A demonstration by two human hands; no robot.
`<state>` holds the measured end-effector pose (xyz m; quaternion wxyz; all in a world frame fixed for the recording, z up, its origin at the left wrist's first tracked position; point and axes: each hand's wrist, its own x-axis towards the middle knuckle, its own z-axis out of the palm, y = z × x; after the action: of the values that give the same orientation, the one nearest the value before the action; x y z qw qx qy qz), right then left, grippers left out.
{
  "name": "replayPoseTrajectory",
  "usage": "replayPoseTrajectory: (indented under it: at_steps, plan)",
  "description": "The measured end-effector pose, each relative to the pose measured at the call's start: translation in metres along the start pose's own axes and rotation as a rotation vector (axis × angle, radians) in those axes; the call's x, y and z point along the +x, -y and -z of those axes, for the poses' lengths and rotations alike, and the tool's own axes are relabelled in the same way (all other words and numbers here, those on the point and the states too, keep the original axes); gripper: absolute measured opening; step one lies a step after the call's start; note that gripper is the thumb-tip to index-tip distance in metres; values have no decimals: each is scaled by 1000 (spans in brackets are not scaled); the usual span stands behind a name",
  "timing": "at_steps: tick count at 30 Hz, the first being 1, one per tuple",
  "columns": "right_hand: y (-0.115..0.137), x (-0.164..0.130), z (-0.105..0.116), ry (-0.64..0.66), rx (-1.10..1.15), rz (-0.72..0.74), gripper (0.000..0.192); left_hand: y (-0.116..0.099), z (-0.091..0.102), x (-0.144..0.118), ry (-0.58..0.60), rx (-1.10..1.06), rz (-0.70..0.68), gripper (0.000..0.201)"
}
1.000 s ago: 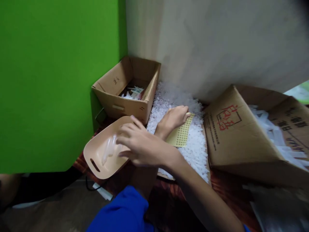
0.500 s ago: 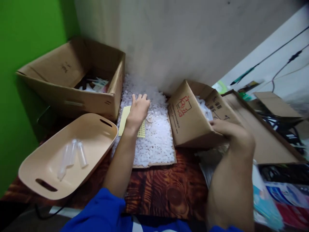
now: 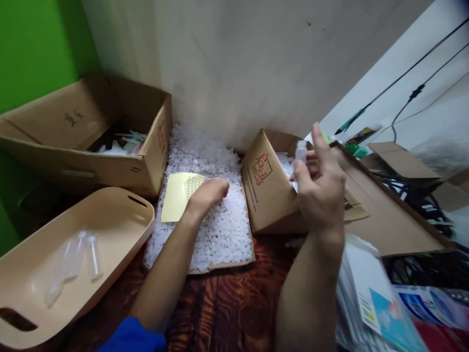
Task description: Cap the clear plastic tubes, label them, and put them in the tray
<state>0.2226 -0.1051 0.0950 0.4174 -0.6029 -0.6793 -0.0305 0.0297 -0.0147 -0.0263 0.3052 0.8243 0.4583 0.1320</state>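
Note:
My right hand (image 3: 322,186) is raised over the near edge of a tilted cardboard box (image 3: 269,195). Thumb and fingers pinch a small clear plastic tube (image 3: 301,150), held upright, while the index finger points up. More whitish plastic pieces (image 3: 285,161) show inside that box. My left hand (image 3: 212,192) is closed just above a shaggy layer of small white pieces (image 3: 227,230) on a cardboard base; its curled fingertips are hidden, so I cannot make out what they hold. Beside its wrist lies a yellow sticker sheet (image 3: 178,198) with rows of small marks.
A beige tray (image 3: 120,244) with several clear tubes (image 3: 93,256) stands at the left on the dark wood table (image 3: 227,303). Behind it is a large cardboard box (image 3: 110,166) with loose plastic pieces. Plastic packages (image 3: 381,303) and a cardboard panel (image 3: 395,215) occupy the right.
My right hand has come up out of the tilted box with a clear tube. My left hand has moved off the sticker sheet to the right and closed. The view has shifted right.

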Motion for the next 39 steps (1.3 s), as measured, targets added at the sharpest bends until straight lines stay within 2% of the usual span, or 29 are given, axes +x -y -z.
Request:
replayPoseTrajectory:
  at_steps: [2, 5, 7, 9, 10, 12, 13, 15, 20, 25, 32, 39]
  plan:
    - [12, -2, -21, 81, 214, 0, 46, 7, 11, 0, -98, -95, -29, 7]
    - [14, 0, -59, 209, 396, -10, 24, 9, 31, 2, -291, -243, -75, 13]
    - [8, 3, -84, 182, 444, -60, 19, 6, 42, 2, -480, -396, -80, 17]
    - [0, 3, -104, 155, 531, -135, 18, 2, 48, 2, -653, -686, -73, 22]
    - [-4, 2, -112, 159, 595, -170, 17, 0, 49, 1, -696, -850, -67, 24]
    - [-11, -2, -124, 184, 743, -223, 17, -3, 49, 2, -684, -1096, -47, 27]
    - [-13, -4, -128, 189, 813, -246, 18, -5, 47, 3, -651, -1139, -32, 27]
    - [-16, -8, -136, 164, 924, -296, 20, -8, 42, 5, -645, -1166, 3, 27]
    - [-18, -12, -144, 49, 1074, -362, 22, -14, 34, 12, -721, -1219, 44, 28]
    - [-18, -10, -138, 82, 1126, -363, 25, -17, 34, 13, -695, -1261, 65, 26]
    - [-15, -11, -134, 85, 1152, -367, 24, -19, 34, 11, -708, -1243, 20, 26]
    - [-8, -10, -128, 22, 1135, -367, 22, -25, 35, 8, -582, -1241, 25, 28]
